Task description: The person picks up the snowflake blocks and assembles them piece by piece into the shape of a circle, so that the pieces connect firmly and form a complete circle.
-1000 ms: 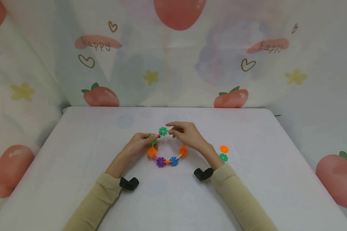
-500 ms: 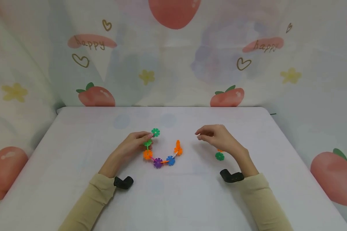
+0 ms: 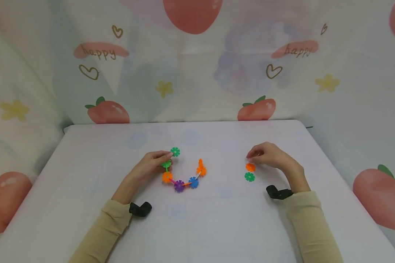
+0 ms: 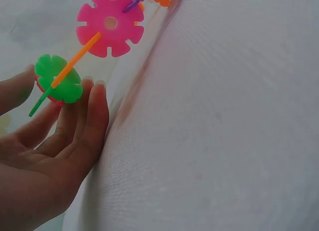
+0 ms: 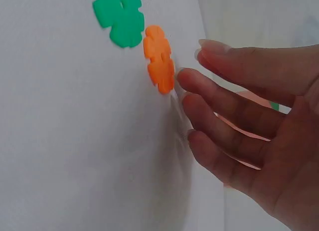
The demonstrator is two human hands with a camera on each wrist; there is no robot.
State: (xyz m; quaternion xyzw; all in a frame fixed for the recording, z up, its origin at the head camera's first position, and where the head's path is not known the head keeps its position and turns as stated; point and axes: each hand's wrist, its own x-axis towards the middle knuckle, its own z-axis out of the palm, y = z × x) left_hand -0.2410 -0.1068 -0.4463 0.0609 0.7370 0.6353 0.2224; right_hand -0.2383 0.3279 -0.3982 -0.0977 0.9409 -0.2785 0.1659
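A curved chain of interlocking snowflake discs extends from my left hand, whose thumb and fingers pinch it at its upper left end. In the head view, a teal-green disc tops that end, with a green disc below it, then orange, purple and blue discs. Another orange disc ends the right side. The left wrist view shows a pink disc linked in the chain. Just above a loose orange disc is my right hand, fingers loosely bent and holding nothing.
Touching or nearly touching the loose orange disc, a loose green disc lies on the white-covered table. Black wrist mounts stick out from both cuffs. A printed cloth backdrop rises behind the table's far edge.
My right hand has left the chain's top and moved right to beside the loose orange disc. My left hand keeps its hold; the whole view has shifted slightly.
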